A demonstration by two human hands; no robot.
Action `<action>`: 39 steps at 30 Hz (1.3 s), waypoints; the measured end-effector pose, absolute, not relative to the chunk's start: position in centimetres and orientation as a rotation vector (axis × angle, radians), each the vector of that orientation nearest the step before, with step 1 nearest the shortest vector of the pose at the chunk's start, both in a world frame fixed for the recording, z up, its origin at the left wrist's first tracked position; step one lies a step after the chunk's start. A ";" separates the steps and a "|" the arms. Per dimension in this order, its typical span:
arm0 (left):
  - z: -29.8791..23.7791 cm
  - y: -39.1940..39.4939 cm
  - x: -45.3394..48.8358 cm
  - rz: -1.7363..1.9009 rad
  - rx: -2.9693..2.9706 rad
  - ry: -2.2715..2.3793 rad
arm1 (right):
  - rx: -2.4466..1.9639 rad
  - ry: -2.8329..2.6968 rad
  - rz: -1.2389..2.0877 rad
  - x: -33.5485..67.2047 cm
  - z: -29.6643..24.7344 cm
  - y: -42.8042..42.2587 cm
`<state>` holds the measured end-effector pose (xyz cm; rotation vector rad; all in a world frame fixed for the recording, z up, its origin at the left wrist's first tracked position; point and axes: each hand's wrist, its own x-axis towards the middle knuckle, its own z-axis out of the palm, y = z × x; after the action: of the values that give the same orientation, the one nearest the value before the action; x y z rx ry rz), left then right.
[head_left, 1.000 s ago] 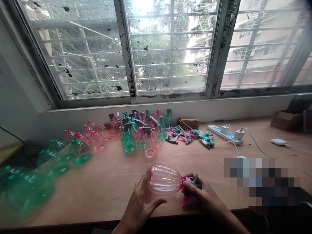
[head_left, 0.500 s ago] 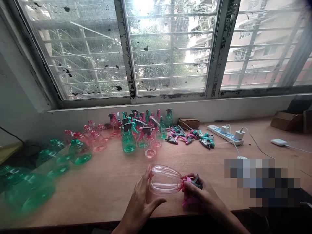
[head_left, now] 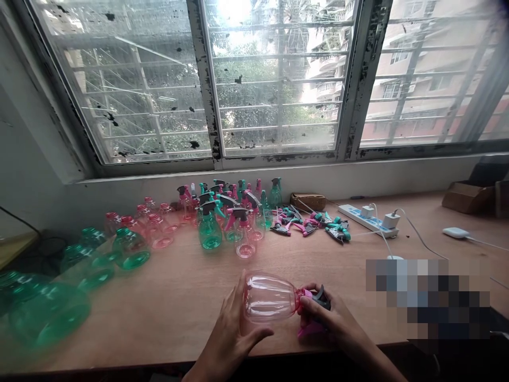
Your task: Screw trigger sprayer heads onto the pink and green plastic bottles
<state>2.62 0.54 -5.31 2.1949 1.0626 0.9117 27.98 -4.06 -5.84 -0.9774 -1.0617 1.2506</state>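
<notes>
A clear pink spray bottle lies sideways in front of me, its base to the left and its neck to the right. My right hand is closed round the pink and black spray head at the bottle's neck. My left hand is open by the base, its thumb apart from the fingers; the fingers are beside the base, and I cannot tell whether they touch it. Part of the spray head is hidden behind my right fingers.
Open green bottles and pink bottles stand at the left. Behind are several bottles with spray heads fitted, such as a green one. Loose spray heads lie in a pile near a white power strip.
The bottle's base has shifted very slightly, and its body looks a little turned. Both hands stay in almost the same place.
</notes>
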 end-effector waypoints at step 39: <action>-5.1 0.5 2.8 0.932 2.227 0.959 | -0.975 -1.083 1.225 28.3 -6.3 -3.8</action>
<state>2.79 0.50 -5.11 2.2268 0.9587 0.9319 28.29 -3.78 -6.30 -0.9749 -1.0828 1.2246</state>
